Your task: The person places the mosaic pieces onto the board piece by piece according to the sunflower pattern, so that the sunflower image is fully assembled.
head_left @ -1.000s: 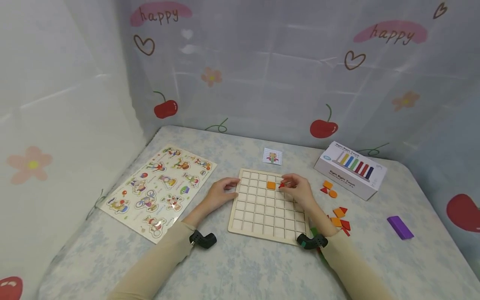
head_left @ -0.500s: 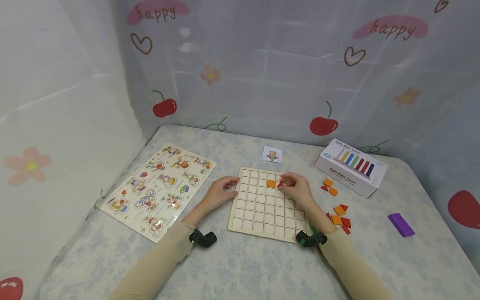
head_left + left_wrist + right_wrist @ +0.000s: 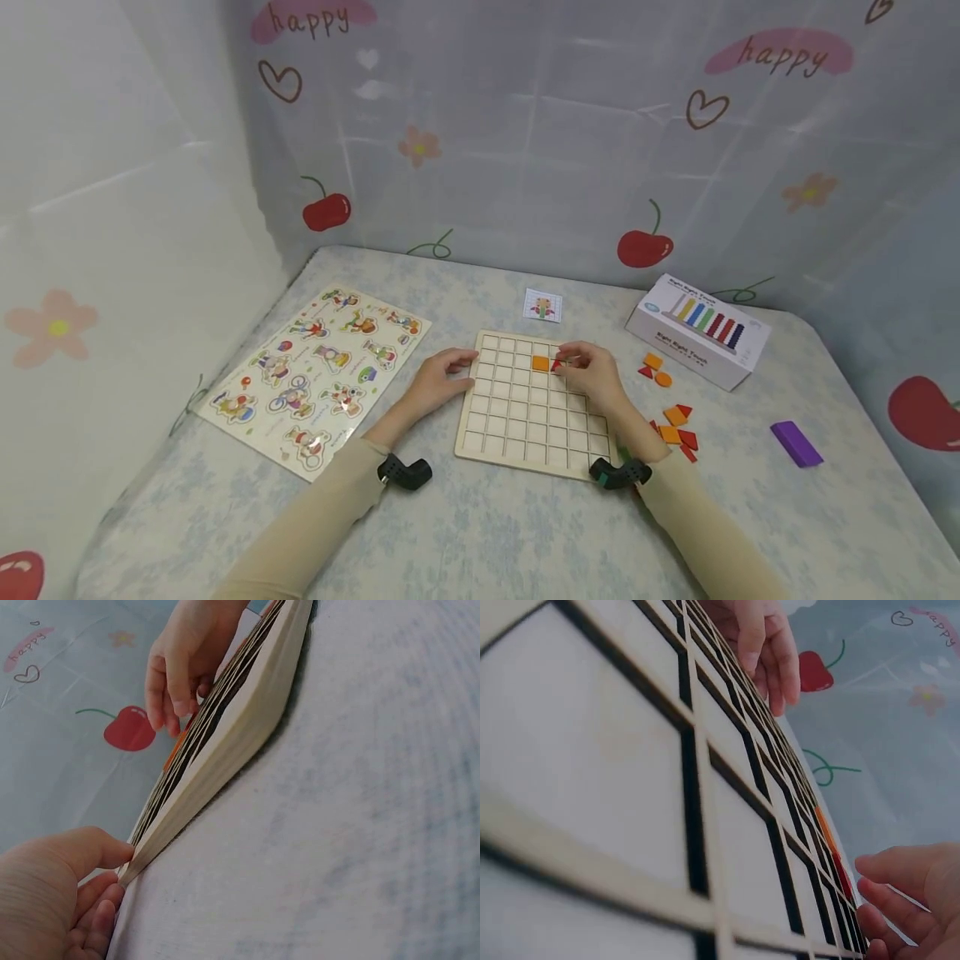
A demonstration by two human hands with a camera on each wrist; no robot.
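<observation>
A wooden grid board point(image 3: 497, 427) lies flat on the table. At its left edge my left hand point(image 3: 438, 385) holds the rim between thumb and fingers, seen close in the left wrist view with the thumb point(image 3: 105, 847) on the upper edge. An orange square tile point(image 3: 540, 363) sits in a cell near the top of the grid. Right beside it is a small red tile point(image 3: 556, 365), partly hidden by my right hand point(image 3: 594, 379), whose fingertips pinch it low over the grid. The right wrist view shows thumb and fingers at the red tile point(image 3: 841, 874).
Loose orange and red tiles point(image 3: 670, 434) lie right of the board. A small picture card point(image 3: 542, 306) is behind it. Further right stand a white box point(image 3: 697, 329) and a purple block point(image 3: 797, 443). A cartoon puzzle board point(image 3: 315, 383) lies at left.
The red tile and right fingertips have shifted slightly left, closer to the orange tile. The left hand stays at the board's edge. The head view has tilted a little.
</observation>
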